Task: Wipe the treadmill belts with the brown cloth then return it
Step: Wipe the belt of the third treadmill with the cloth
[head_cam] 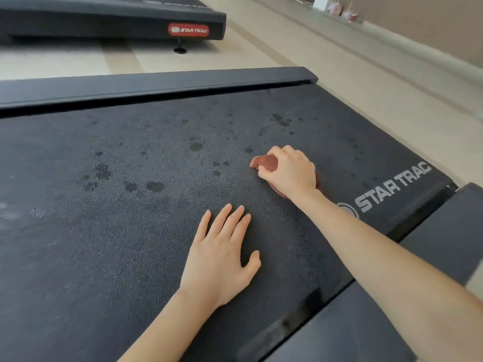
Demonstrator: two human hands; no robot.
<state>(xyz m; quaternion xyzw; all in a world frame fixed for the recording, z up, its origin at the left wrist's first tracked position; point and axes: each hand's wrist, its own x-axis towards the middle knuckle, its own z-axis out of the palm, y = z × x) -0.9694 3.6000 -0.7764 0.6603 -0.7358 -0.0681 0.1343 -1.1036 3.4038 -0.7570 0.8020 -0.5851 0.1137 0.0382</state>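
Bright, even, soft light with faint shadows; wide-angle bending at the edges, and slight softness in far corners.

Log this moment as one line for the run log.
stage: wiping belt | right hand: grips brown cloth, pressed on belt | left hand: flat on belt | dark spots: on belt, left of cloth

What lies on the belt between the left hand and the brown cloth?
Only bare belt separates left hand from brown cloth, per head view.
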